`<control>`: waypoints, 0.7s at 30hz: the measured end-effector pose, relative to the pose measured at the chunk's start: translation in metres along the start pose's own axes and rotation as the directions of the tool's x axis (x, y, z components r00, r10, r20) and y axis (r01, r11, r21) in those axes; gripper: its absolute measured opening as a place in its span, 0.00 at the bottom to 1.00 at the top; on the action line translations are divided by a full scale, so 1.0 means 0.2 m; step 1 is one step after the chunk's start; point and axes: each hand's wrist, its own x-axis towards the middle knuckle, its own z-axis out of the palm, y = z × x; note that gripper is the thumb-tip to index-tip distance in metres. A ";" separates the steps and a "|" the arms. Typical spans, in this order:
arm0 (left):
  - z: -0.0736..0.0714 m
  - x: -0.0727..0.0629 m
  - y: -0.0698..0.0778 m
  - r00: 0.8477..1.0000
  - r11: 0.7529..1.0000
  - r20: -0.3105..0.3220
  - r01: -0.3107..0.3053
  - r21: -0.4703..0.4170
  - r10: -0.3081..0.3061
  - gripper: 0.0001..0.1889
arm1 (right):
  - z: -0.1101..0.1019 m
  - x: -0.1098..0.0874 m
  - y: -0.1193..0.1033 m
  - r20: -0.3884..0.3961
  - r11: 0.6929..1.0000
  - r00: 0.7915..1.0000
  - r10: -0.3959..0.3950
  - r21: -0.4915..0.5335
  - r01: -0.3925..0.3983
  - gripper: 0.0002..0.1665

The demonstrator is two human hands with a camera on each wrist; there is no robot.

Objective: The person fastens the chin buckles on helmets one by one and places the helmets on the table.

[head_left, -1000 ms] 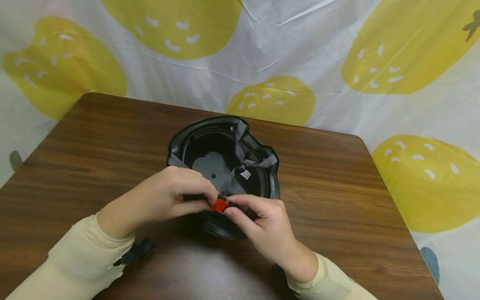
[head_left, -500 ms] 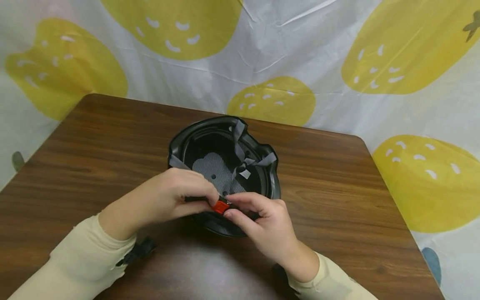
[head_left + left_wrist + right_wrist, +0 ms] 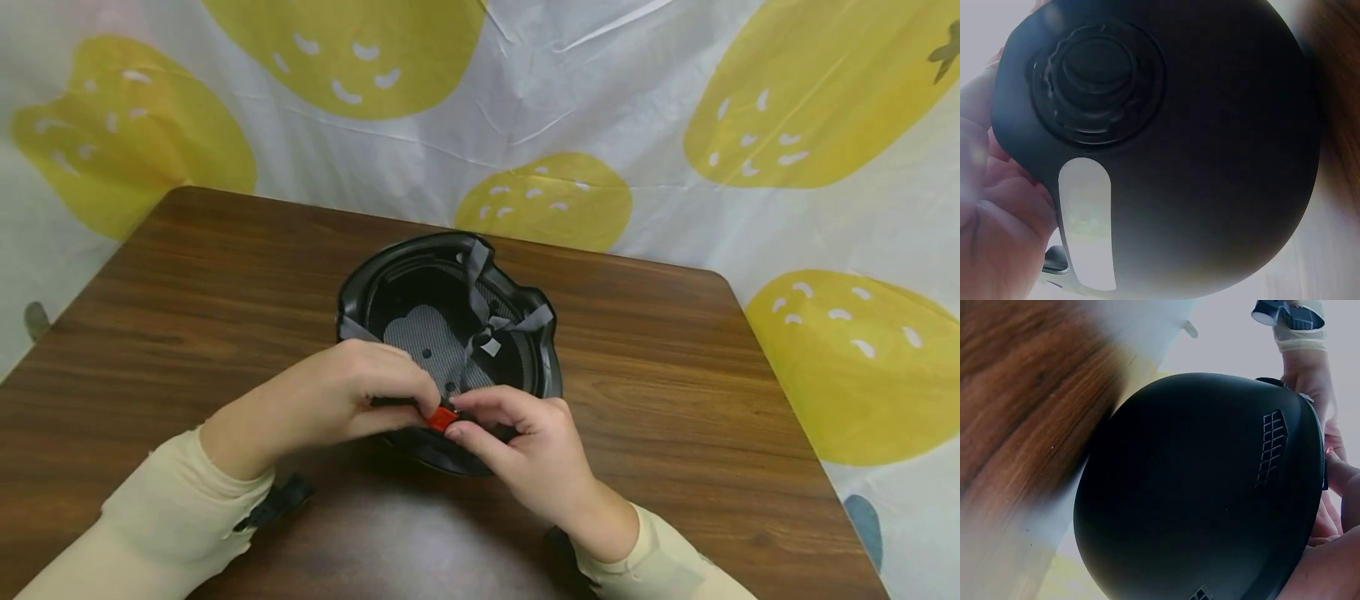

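Observation:
A black helmet lies upside down on the table, its padded inside and grey straps facing up. Over its near rim, both hands meet at a small red and black strap buckle. My left hand pinches the buckle's left end between thumb and forefinger. From the other side, my right hand pinches its right end, hiding part of it. The left wrist view shows the helmet's outer shell with a round knob and a pale strip. Mesh vents show in the right wrist view.
The brown wooden table extends on all sides of the helmet. Behind it hangs a white cloth printed with yellow fruit shapes. A black wrist strap shows by the left sleeve.
Both hands stay nearly in place at the buckle. The red buckle has shifted slightly downward between the fingers, and the helmet has barely moved.

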 end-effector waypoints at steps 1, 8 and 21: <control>0.00 0.00 0.00 1.000 1.000 0.003 0.001 -0.003 -0.001 0.13 | 0.00 0.00 0.00 0.001 1.000 1.000 0.001 0.000 -0.001 0.17; 0.00 0.00 0.00 1.000 0.999 0.014 -0.005 -0.037 0.006 0.13 | 0.01 0.00 0.01 -0.002 1.000 1.000 0.006 0.017 -0.006 0.15; 0.01 0.01 0.01 1.000 0.998 0.002 0.005 -0.069 -0.005 0.14 | 0.00 0.00 0.02 -0.020 0.995 0.999 -0.044 0.091 0.046 0.17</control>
